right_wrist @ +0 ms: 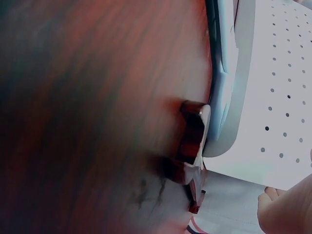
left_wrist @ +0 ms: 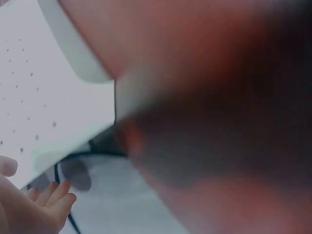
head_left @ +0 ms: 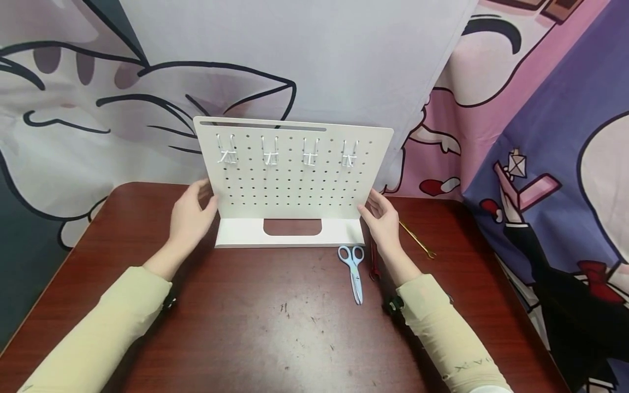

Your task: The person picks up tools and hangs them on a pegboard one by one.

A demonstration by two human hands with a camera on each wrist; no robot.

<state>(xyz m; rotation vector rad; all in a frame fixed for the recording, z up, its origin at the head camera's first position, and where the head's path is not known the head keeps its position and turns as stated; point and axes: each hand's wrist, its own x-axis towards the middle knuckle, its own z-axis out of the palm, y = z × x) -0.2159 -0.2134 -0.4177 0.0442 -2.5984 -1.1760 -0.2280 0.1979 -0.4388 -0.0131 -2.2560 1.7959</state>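
Brown table (head_left: 245, 327) bears pegboard (head_left: 295, 174), scissors (head_left: 355, 275), wrenches (head_left: 417, 239).

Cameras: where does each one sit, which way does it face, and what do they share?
Head: on the head, facing forward and down at the pegboard, scissors, left hand, right hand and both sleeves.
Left wrist: close, blurred; pegboard and fingertips.
Right wrist: low over the table; pegboard, a bit of hand.
Shared: the pegboard.
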